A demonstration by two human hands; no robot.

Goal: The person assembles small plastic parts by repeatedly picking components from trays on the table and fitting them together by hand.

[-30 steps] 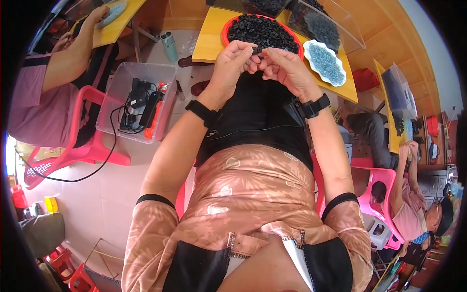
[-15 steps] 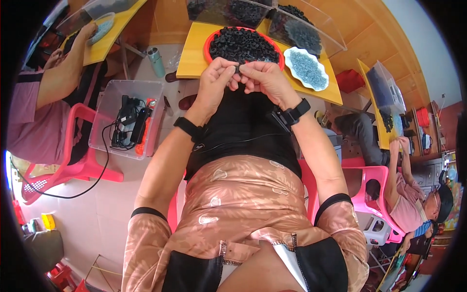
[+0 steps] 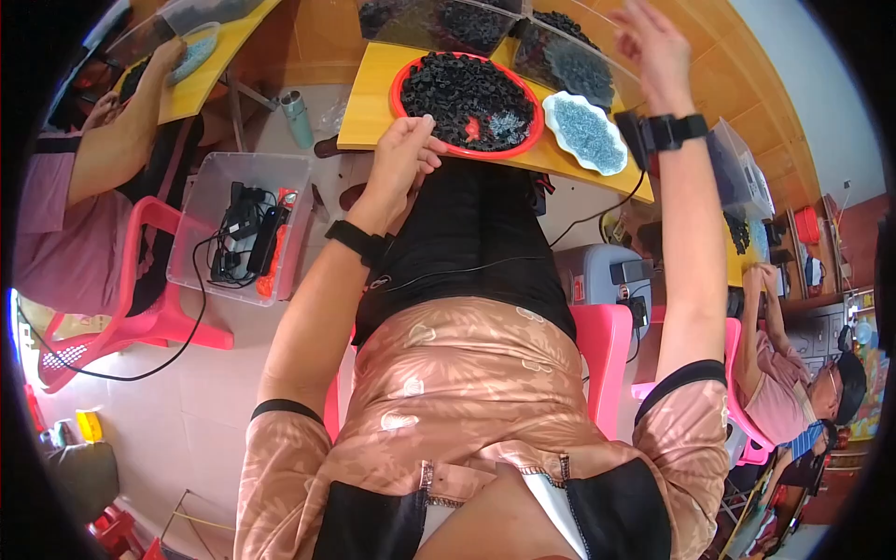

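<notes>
My left hand is at the near left rim of a round red tray. Its fingers are loosely curled, the thumb stands apart from them, and no part shows between them. A heap of small black parts fills the tray, with a little pile of silvery bits at its right. My right hand is raised at the far right, over the edge of a clear bin of black parts. Its fingers are apart and slightly blurred, with nothing visible in them. A white scalloped dish holds small silvery-blue pieces.
These stand on a yellow table. Another clear bin is at the back. On the floor at left are a clear box with cables and a flask. Co-workers sit at the left and right. A cable hangs near my right wrist.
My hands were together at the tray's near edge, pinching a small black part. They have separated: the right swung up and right, while the left stayed near the rim and its fingers loosened.
</notes>
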